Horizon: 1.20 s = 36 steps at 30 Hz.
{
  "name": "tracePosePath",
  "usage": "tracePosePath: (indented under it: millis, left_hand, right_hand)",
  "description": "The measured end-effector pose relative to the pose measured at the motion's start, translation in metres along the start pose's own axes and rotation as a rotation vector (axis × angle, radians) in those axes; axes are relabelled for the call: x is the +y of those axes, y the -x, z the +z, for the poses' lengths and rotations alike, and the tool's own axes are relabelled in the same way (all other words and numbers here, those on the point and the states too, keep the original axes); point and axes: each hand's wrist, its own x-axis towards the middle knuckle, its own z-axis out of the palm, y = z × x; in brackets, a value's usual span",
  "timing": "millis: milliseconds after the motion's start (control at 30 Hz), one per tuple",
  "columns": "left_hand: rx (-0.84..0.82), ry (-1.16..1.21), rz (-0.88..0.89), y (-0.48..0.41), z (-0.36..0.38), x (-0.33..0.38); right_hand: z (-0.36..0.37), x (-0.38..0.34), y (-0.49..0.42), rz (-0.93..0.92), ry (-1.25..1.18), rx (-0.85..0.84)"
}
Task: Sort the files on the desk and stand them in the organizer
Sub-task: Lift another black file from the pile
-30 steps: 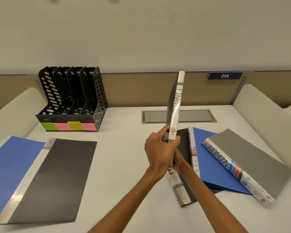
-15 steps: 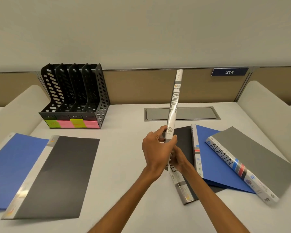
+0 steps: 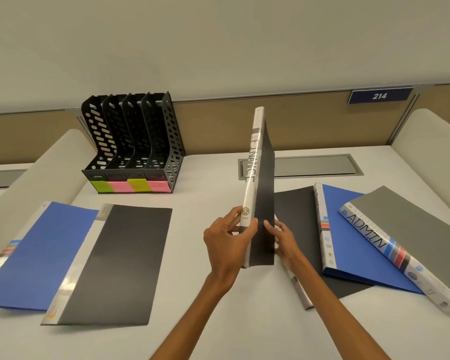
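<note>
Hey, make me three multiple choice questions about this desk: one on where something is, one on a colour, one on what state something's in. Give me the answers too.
1. Where on the desk does the black organizer stand?
A) far left
B) near right
C) centre front

2. What colour is the cover of the ADMIN file?
A) blue
B) grey
C) pink

3. How is the FINANCE file placed?
A) lying flat
B) standing in the organizer
C) held upright

Answers:
1 A: it sits far back on the left side.
2 B: a grey cover shows beside its lettered spine.
3 C: the left hand and right hand grip its lower end, with the spine vertical.
</note>
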Motion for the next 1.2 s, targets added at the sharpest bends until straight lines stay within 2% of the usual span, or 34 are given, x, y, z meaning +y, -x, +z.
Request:
tracePosePath:
  millis: [167,400,600,733,900,1200]
  left_hand:
    - [-0.001,0.098,-0.139,-0.007,-0.032,-0.021]
    - [0.029,0.182,-0.314,-0.010,-0.103,-0.068]
    - [0.076,0.162,-0.379,-0.003,-0.170,-0.119]
    - [0.077,0.072,-0.416,0.001,-0.206,-0.149]
    - [-0.057,-0.084,-0.418,0.007,-0.229,-0.180]
    - [-0.243,-0.361,-0.397,0.024,-0.233,-0.209]
  right_hand:
    - [0.010,0.014,0.010,-0.008,0.051,0.032]
    - [0.053,0.044,0.026,-0.018,0.240,0.266]
    - [0.109,0.082,0.051,0.006,0.249,0.214]
    - [0.142,0.104,0.067,-0.009,0.286,0.234]
    - [0.165,0.125,0.083,-0.022,0.350,0.273]
    - [0.176,0.134,0.095,-0.092,0.787,0.383]
